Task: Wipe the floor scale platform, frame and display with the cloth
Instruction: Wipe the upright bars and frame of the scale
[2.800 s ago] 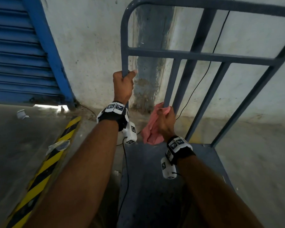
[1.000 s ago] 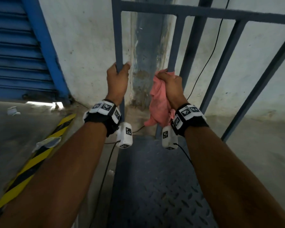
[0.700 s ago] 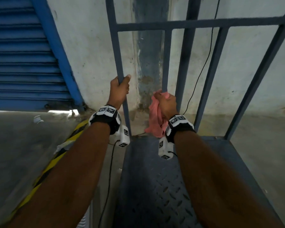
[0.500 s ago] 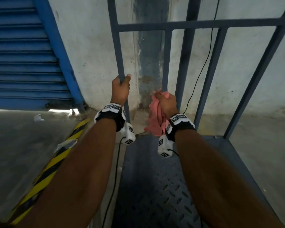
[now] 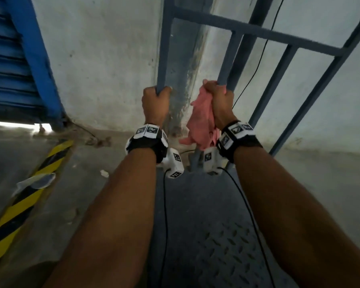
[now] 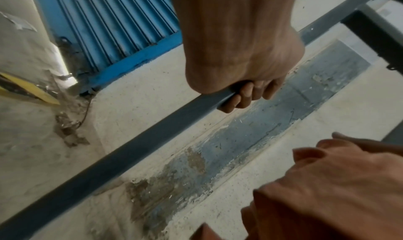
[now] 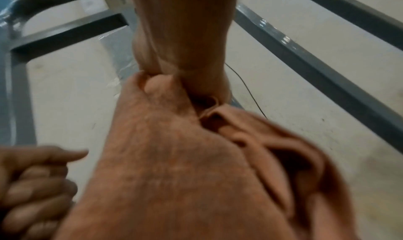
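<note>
The floor scale's grey-blue tube frame rises from its diamond-plate platform. My left hand grips the left upright post, fingers curled round it. My right hand grips the pink cloth, wrapped round the neighbouring upright bar. The cloth's loose end hangs below my wrist. In the right wrist view the cloth fills the lower frame, bunched under my right hand. No display is in view.
A white wall stands just behind the frame, and a thin black cable runs down it. A blue roller shutter is at the left. A yellow-black striped strip and paper scraps lie on the concrete floor left of the platform.
My right hand has slid the cloth down and back up the bar; it is now level with my left hand. The left hand keeps its grip on the post.
</note>
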